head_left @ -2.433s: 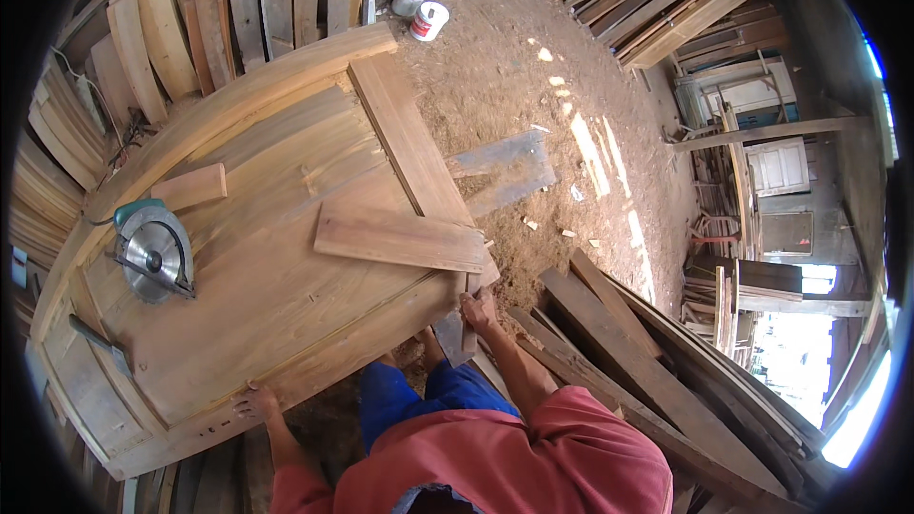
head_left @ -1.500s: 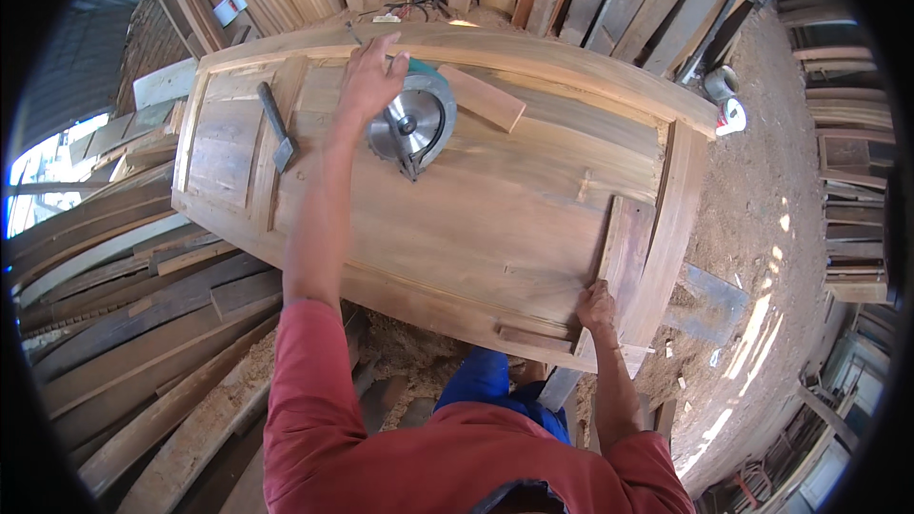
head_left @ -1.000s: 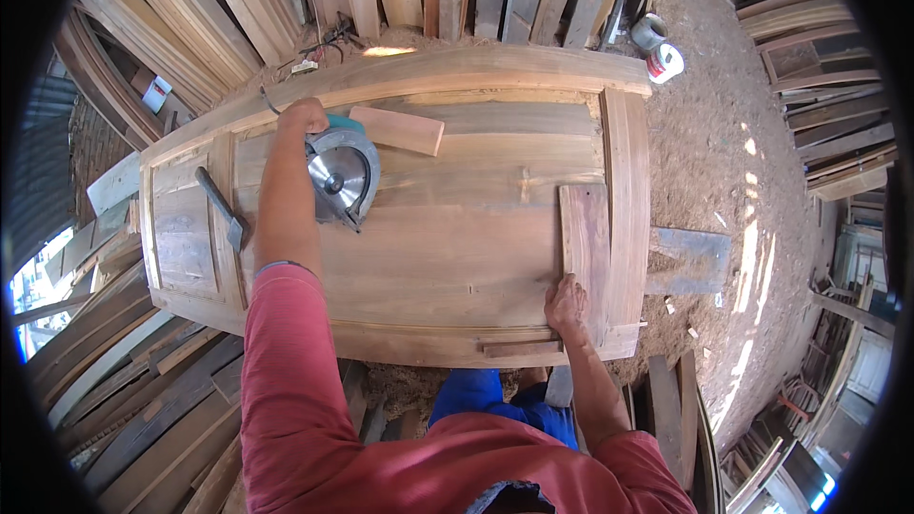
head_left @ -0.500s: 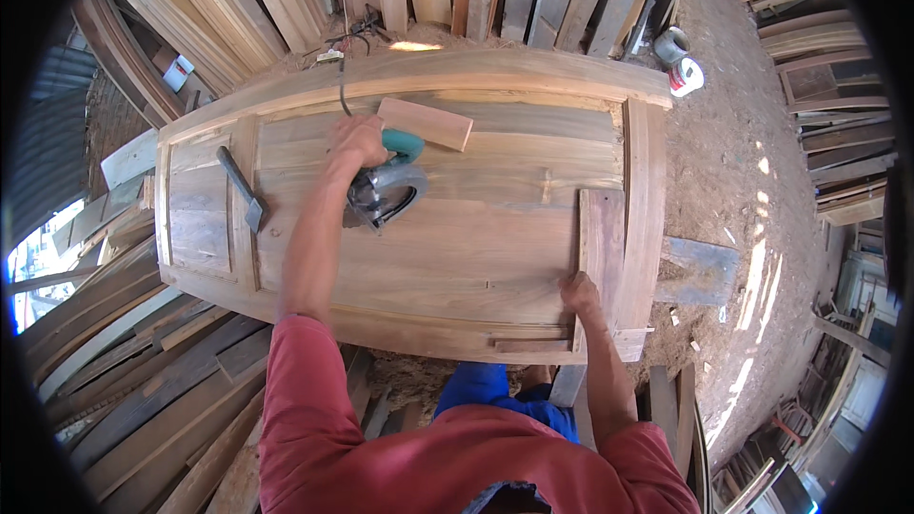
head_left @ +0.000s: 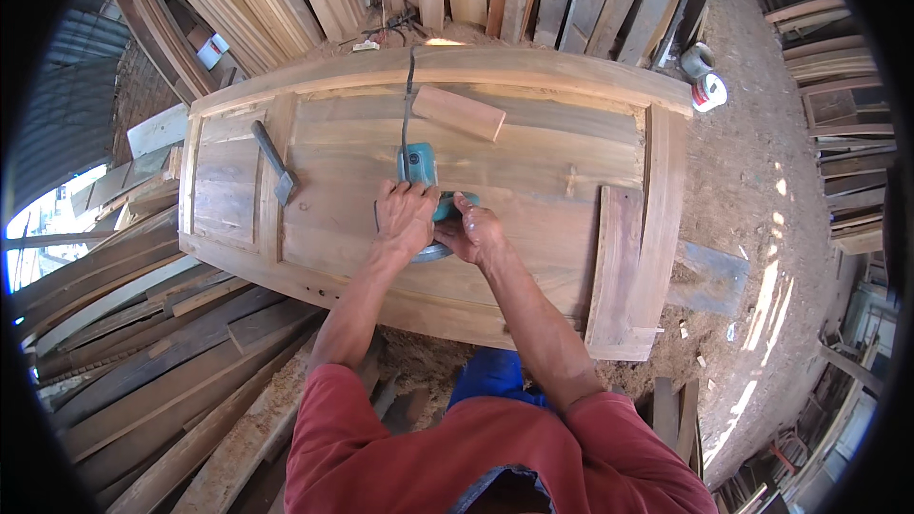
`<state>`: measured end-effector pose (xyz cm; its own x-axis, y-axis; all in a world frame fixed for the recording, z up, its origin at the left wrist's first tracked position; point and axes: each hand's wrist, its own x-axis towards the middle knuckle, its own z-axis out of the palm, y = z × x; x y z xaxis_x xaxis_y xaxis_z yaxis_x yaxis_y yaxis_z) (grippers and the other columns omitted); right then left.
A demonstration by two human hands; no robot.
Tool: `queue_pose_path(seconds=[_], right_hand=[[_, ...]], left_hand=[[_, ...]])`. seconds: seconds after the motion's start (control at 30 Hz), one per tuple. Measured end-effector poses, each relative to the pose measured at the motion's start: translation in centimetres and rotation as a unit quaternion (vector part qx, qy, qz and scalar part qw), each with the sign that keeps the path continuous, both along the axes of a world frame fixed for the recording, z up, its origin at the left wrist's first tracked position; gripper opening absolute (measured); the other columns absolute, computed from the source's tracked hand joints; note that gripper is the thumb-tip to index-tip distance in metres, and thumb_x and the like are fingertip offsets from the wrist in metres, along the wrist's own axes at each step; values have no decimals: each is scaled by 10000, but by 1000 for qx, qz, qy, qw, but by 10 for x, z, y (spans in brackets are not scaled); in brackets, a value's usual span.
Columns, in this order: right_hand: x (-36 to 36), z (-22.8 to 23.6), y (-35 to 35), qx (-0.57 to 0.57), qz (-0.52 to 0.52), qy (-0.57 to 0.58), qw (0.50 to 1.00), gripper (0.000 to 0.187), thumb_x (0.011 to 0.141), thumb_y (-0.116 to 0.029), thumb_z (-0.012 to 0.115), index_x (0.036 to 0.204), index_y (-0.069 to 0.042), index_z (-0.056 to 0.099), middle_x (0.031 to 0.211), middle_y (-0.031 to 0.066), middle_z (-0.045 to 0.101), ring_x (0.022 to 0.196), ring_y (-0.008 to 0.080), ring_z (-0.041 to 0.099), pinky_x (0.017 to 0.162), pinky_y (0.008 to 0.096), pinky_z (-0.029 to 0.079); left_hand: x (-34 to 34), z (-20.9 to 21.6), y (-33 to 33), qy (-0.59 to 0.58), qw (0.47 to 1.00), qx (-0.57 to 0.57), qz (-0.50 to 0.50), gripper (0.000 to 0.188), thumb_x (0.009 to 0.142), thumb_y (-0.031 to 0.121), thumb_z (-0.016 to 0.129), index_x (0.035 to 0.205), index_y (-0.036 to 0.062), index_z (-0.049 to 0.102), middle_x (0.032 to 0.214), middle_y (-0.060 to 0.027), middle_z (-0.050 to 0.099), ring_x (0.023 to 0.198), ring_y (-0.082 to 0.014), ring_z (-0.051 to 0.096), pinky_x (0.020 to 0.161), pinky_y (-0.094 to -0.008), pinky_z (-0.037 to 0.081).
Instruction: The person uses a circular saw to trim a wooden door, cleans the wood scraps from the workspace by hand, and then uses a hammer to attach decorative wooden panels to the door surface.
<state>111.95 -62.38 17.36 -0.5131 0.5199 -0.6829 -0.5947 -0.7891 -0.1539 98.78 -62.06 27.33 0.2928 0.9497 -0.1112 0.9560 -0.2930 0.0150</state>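
Both of my hands grip a teal corded power tool (head_left: 419,164) with a rounded grey part showing at its lower edge; its exact kind is hidden by my fingers. My left hand (head_left: 407,214) closes over its near left side, while my right hand (head_left: 473,228) wraps its handle from the right. The tool sits over the middle of a large panelled wooden door (head_left: 533,257) lying flat. Beyond the tool lies a loose reddish wood block (head_left: 460,112). From the tool, a black cord (head_left: 409,86) runs over the door's far edge.
On the door's left lies a dark-handled tool with a flat head (head_left: 274,164); a loose board (head_left: 614,262) rests at the right end. Timber planks (head_left: 171,371) are heaped at left, and more boards lean behind. A white can (head_left: 708,92) stands on the dusty floor.
My right hand has left the loose board and come to the power tool, joining my left. The tool has moved nearer me and turned. The whole view has shifted slightly.
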Motion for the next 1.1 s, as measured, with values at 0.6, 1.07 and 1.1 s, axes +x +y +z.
queue_pose_path(seconds=[0.6,1.07,1.1], right_hand=[[115,108,-110,134,-160,-311,927,148,857,-63,699,957,-25,598,741,68,606,559,178,578,495,333,485],[338,139,-319,151,-121,-505,841,454,770,-145,662,1160,67,568,734,33,584,622,123,543,580,273,419],[349,139,-335,144,-121,-506,842,473,751,-145,647,1160,76,561,743,37,580,642,129,545,593,280,422]], left_hand=[[33,78,-82,-382,904,-111,153,347,842,190,718,1171,102,646,1170,-147,656,1038,-339,604,1034,-495,426],[188,-96,-82,76,913,-259,-307,491,876,207,603,1349,72,586,1457,-220,508,1454,-382,334,1248,-473,193],[201,-80,-95,123,879,-342,-309,502,886,270,598,1338,52,590,1389,-230,576,1411,-382,419,1233,-472,254]])
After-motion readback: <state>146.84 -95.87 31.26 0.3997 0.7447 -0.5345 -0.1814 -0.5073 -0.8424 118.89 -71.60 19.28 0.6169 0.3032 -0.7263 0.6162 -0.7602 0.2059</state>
